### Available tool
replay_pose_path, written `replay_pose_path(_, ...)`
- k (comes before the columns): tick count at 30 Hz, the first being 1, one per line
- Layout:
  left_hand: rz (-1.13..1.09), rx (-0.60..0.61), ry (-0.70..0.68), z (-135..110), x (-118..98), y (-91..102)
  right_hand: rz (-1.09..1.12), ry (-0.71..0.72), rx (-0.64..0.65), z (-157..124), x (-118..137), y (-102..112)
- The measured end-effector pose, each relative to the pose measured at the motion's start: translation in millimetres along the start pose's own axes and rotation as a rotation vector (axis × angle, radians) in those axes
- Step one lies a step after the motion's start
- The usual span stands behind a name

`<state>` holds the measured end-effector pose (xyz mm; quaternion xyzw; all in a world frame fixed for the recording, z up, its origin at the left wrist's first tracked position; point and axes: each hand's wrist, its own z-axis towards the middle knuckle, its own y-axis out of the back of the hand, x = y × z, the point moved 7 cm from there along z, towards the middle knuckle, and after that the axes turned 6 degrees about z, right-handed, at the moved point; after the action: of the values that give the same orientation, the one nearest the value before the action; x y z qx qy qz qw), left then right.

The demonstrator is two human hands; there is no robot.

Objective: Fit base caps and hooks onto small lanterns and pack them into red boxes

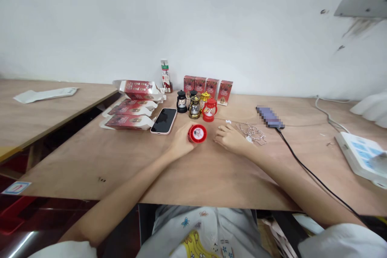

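My left hand [180,142] is closed around a small red lantern [198,134], tipped so that its round base with a pale centre faces me. To the right of it, my right hand [231,139] rests low at the tabletop with its fingers bent together; anything between them is hidden. Just beyond stand another red lantern [209,110], a gold lantern [204,97], a bronze-coloured lantern [195,108] and a black lantern [182,102], with a further dark one partly hidden behind. Bent thin wire pieces [252,133] lie in a tangle right of my right hand.
Several small red boxes [212,88] stand by the wall. Opened red cartons [130,121] lie left, beside a phone [164,121]. A small bottle [166,81] is behind. On the right are another phone [269,117] with a black cable [311,179] and a white power strip [359,155].
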<state>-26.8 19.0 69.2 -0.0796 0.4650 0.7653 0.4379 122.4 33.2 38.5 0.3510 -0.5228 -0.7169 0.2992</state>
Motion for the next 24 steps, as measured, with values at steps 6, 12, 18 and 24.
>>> replay_pose_path(6, 0.044, -0.001, -0.039, -0.4, -2.5, -1.4, 0.191, -0.058, -0.376, -7.4, 1.6, 24.6)
replay_pose_path(12, 0.131, 0.089, -0.050, -5.1, -5.3, -9.9, 0.545, -0.133, -0.798, -25.3, 16.5, 68.2)
replay_pose_path(18, 0.169, 0.122, -0.074, -8.7, -11.2, -16.1, 0.504, -0.037, -0.794, -22.7, 36.8, 68.4)
replay_pose_path(24, 0.160, 0.156, -0.110, -11.1, -16.0, -20.5, 0.510, -0.071, -0.810, -21.5, 38.7, 60.8)
